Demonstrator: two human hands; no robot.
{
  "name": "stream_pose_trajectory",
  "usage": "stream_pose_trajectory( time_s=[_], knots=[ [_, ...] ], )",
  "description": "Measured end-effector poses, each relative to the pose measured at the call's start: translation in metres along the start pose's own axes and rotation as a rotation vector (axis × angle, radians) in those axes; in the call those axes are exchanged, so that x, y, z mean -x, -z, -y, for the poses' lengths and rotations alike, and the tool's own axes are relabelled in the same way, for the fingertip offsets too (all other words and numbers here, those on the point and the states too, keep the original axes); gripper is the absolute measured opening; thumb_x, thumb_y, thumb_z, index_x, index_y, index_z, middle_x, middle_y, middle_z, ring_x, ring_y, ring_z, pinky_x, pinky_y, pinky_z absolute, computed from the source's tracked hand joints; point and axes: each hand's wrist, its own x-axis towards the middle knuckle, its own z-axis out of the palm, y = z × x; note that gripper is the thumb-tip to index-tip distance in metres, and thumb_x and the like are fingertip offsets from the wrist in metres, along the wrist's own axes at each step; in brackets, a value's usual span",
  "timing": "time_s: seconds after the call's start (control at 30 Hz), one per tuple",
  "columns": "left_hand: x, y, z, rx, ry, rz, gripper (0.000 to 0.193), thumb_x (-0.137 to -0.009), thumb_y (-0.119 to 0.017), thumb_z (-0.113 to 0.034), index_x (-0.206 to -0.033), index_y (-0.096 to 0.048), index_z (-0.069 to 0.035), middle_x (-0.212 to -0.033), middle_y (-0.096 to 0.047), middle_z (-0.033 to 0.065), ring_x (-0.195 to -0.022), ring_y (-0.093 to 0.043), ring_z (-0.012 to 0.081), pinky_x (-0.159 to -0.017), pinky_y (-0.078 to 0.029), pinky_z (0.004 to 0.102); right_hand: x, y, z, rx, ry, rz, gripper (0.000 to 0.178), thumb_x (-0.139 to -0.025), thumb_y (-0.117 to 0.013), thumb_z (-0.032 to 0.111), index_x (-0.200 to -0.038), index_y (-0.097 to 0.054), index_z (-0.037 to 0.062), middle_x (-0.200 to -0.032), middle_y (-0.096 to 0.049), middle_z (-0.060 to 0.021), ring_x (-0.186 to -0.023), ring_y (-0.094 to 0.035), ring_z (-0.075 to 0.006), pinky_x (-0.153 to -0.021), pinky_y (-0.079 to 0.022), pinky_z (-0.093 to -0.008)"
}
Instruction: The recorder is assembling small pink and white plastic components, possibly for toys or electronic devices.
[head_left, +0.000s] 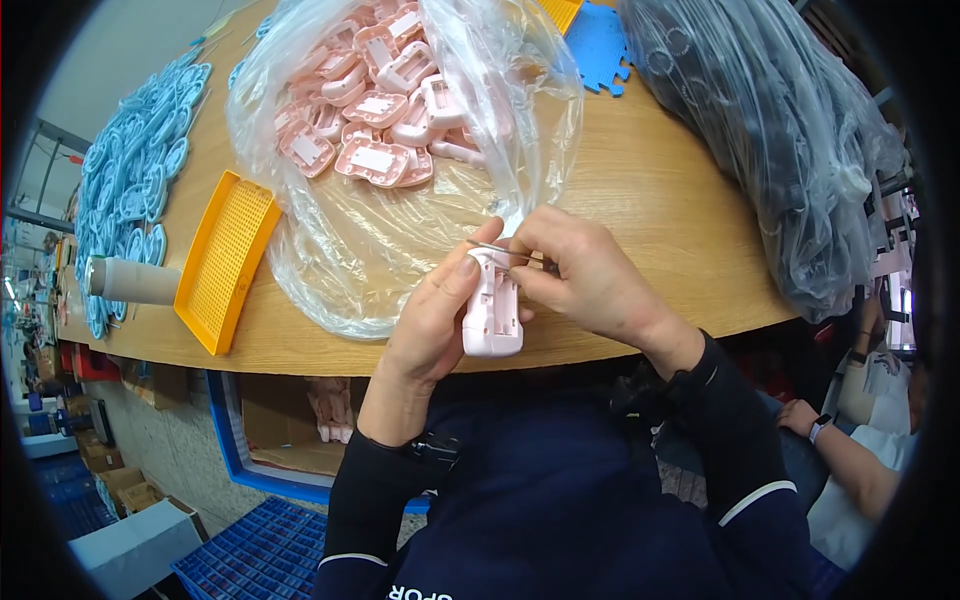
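My left hand (430, 310) is closed round the side of a pale pink plastic housing (492, 310), which has a hollow, battery-compartment-like recess facing up. Pinched in my right hand (585, 270) is a thin metal tool (505, 248), tweezers-like, lying across the housing's upper end. Its exact tip is hard to make out beside my left thumb. Just beyond both hands, a clear plastic bag (350, 260) spreads over the table, with a heap of similar pink housings (375, 110) in its mouth.
The wooden table (650, 190) carries an orange perforated tray (228, 260), a pale roll (150, 282) and piled light-blue plastic parts (135, 180) at left. A large grey plastic bag (760, 150) lies at right. Below stands a blue-rimmed crate (228, 430). Another person's arm (845, 455) rests at lower right.
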Motion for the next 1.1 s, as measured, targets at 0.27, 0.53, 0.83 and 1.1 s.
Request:
stream_pose_trajectory(
  time_s=[0.27,0.53,0.83,1.1],
  knots=[
    [0.002,-0.002,-0.004,-0.018,0.051,-0.043,0.050,-0.099,-0.040,-0.026,-0.140,-0.030,0.001,-0.117,-0.056,0.0148,-0.092,-0.063,0.0231,-0.078,-0.056,0.0388,-0.008,0.008,0.000,0.047,0.008,0.165,0.009,-0.078,-0.062,0.006,-0.083,-0.057,0.0011,-0.081,-0.058,-0.0132,-0.070,-0.059,-0.0292,-0.061,-0.046,-0.0358],
    [-0.008,-0.001,0.009,0.114,0.055,-0.088,0.048,-0.099,-0.040,-0.025,-0.138,-0.033,0.003,-0.112,-0.058,0.0146,-0.087,-0.064,0.0235,-0.073,-0.057,0.0385,0.000,-0.003,0.006,0.433,0.166,-0.024,0.013,-0.076,-0.064,0.010,-0.087,-0.059,0.0043,-0.082,-0.057,-0.0106,-0.068,-0.061,-0.0301,-0.059,-0.048,-0.0377],
    [-0.004,-0.002,-0.003,0.025,0.033,-0.054,0.047,-0.098,-0.044,-0.023,-0.136,-0.037,0.003,-0.117,-0.056,0.0130,-0.098,-0.060,0.0187,-0.080,-0.054,0.0329,0.002,-0.009,-0.004,0.281,0.172,-0.079,0.013,-0.076,-0.063,0.009,-0.088,-0.059,0.0039,-0.084,-0.056,-0.0092,-0.067,-0.061,-0.0294,-0.058,-0.050,-0.0373],
    [-0.010,-0.009,-0.007,-0.007,-0.017,-0.104,0.048,-0.099,-0.043,-0.026,-0.137,-0.036,0.002,-0.124,-0.053,0.0158,-0.105,-0.058,0.0210,-0.084,-0.053,0.0340,0.014,-0.014,-0.007,0.323,0.348,-0.248,0.021,-0.075,-0.060,0.008,-0.095,-0.061,0.0044,-0.089,-0.057,-0.0067,-0.068,-0.062,-0.0249,-0.057,-0.051,-0.0328]
  ],
)
